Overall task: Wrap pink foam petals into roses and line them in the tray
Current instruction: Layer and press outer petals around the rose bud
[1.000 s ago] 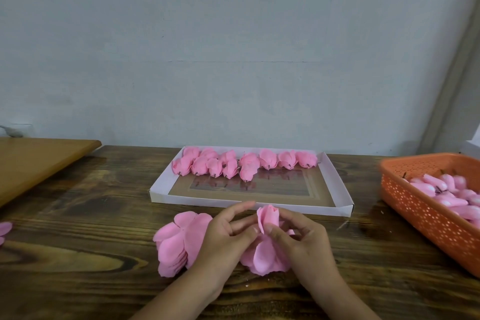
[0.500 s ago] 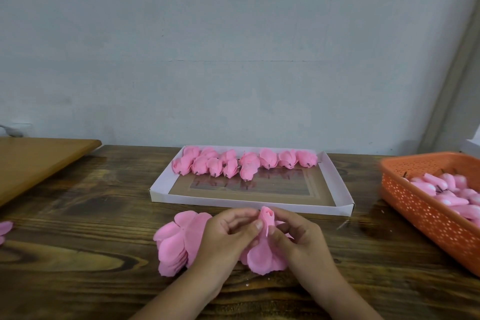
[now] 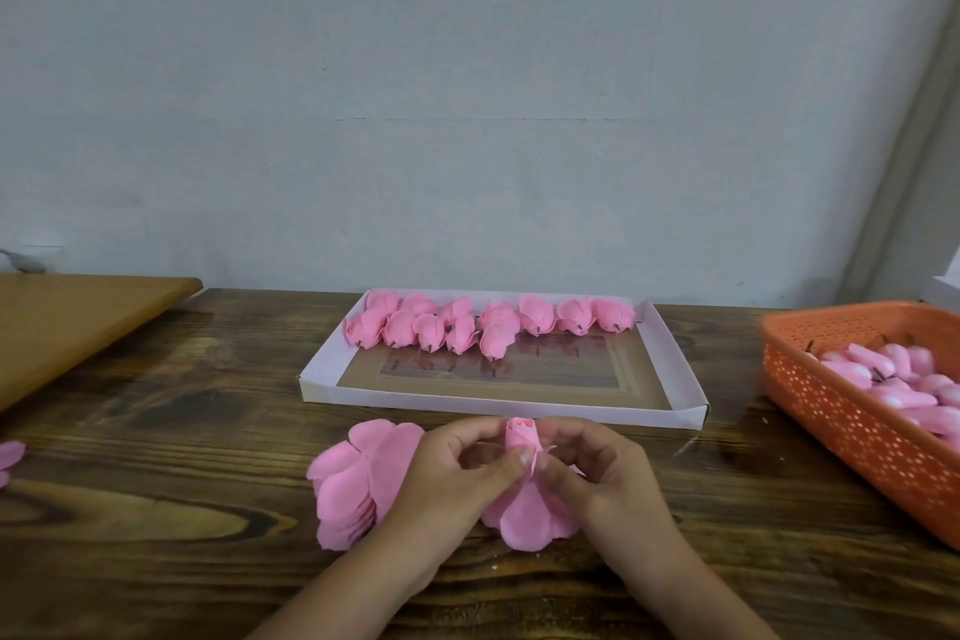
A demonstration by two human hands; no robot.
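A half-wrapped pink foam rose (image 3: 521, 436) stands on the wooden table just in front of the tray, its outer petals (image 3: 524, 515) spread flat below it. My left hand (image 3: 457, 473) and my right hand (image 3: 597, 468) both pinch the rolled bud between thumb and fingers. To the left lies a stack of flat pink petal sheets (image 3: 353, 478), partly under my left hand. The shallow white tray (image 3: 498, 403) holds several finished pink roses (image 3: 488, 325) lined along its far side.
An orange perforated basket (image 3: 852, 426) with several pink foam buds sits at the right. A lighter wooden board (image 3: 67, 322) lies at the far left, and a loose pink petal (image 3: 8, 455) shows at the left edge. A grey wall stands behind the table.
The upright petal has been rolled tighter into a narrow bud. Both hands have closed in around it, fingers now pinching nearer its base.
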